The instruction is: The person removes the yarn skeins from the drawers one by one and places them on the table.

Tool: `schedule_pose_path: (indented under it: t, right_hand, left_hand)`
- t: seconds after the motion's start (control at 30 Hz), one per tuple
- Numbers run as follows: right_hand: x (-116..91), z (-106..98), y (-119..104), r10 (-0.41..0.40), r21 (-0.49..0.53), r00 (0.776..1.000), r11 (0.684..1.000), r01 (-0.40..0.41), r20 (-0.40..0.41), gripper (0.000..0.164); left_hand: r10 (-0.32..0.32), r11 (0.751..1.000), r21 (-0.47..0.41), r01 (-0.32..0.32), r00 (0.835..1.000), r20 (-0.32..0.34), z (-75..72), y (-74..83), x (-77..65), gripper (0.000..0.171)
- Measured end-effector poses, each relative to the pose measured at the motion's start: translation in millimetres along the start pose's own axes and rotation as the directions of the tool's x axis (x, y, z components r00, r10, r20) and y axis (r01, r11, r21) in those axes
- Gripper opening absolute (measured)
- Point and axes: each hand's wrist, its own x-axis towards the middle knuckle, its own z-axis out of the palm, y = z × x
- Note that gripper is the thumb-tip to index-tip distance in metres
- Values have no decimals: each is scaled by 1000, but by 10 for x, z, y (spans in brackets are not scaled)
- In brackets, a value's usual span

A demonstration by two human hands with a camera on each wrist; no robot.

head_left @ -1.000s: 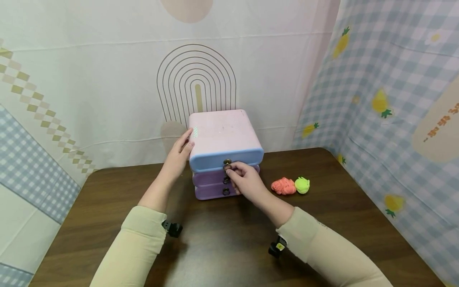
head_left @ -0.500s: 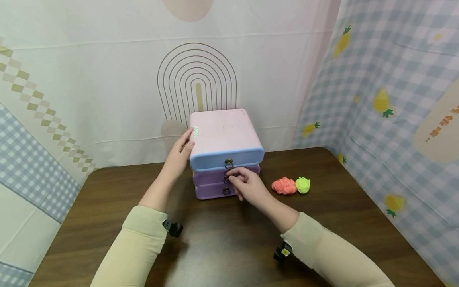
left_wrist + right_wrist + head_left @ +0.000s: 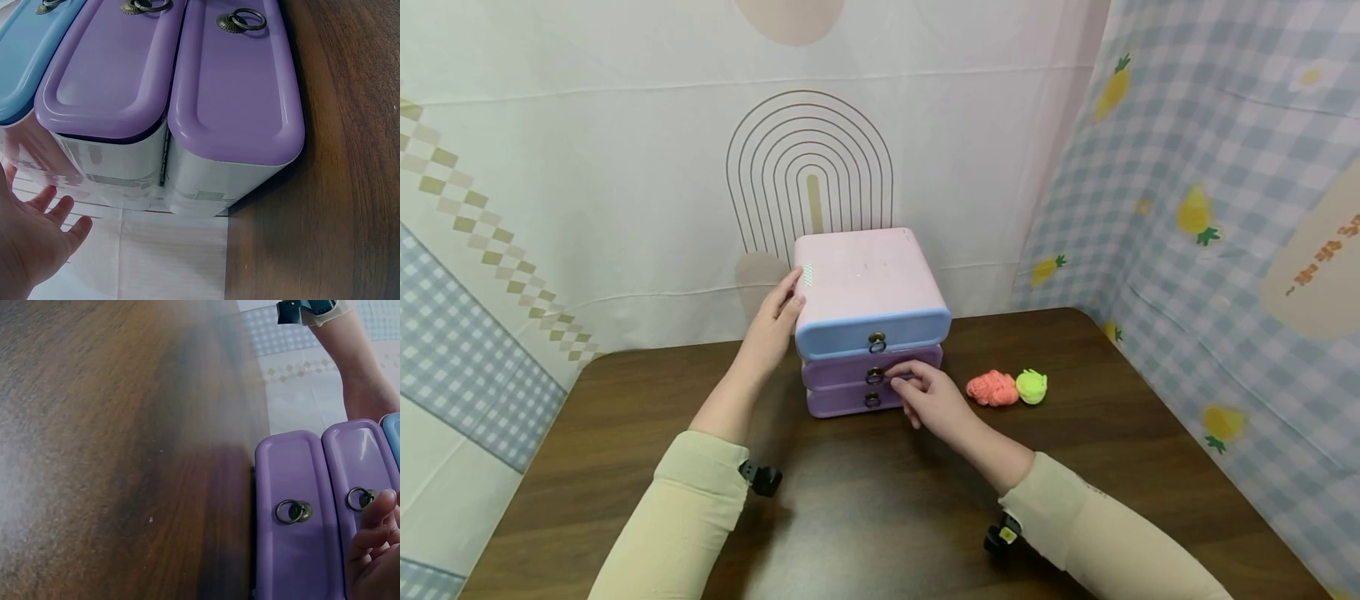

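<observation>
A small chest of drawers has a pink top, a blue upper drawer and two purple drawers below, the middle drawer and the bottom drawer. Each front bears a bronze ring pull. My left hand rests against the chest's left upper edge, fingers extended. Beside the middle drawer's ring pull is my right hand, its fingers loosely bent. In the right wrist view that ring hangs free, with the fingertips close by its mount.
On the brown table, right of the chest, lie an orange-pink yarn bundle and a yellow-green ball, side by side. A patterned white cloth hangs behind, and a blue checked cloth stands along the right.
My right hand has let go of the upper drawer's ring, moved down to the middle drawer's ring and then slightly right. The left hand has stayed in place.
</observation>
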Motion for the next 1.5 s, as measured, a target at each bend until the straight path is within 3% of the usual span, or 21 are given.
schedule_pose_path:
  t: [0.53, 0.7, 0.87, 1.13, 1.5]
  right_hand:
    - [13, 60, 162, 46, -19, 999, 999, -45, 15, 26]
    - [16, 76, 159, 71, 79, 996, 994, -75, 53, 29]
    - [26, 113, 172, 146, 183, 984, 970, -162, 100, 30]
    - [56, 213, 145, 196, 171, 973, 962, -215, 124, 37]
    - [94, 244, 119, 226, 178, 966, 953, -246, 124, 33]
  left_hand:
    - [-3, 1000, 3, 3, 1000, -3, 9, -19, -10, 57]
    - [-7, 1000, 0, 7, 1000, 2, 7, -17, -21, 57]
    - [-6, 1000, -2, 6, 1000, -2, 7, -4, -16, 57]
    - [-13, 1000, 0, 13, 1000, -3, 11, -10, -10, 56]
    - [-37, 999, -19, 38, 999, 20, 2, -4, -1, 56]
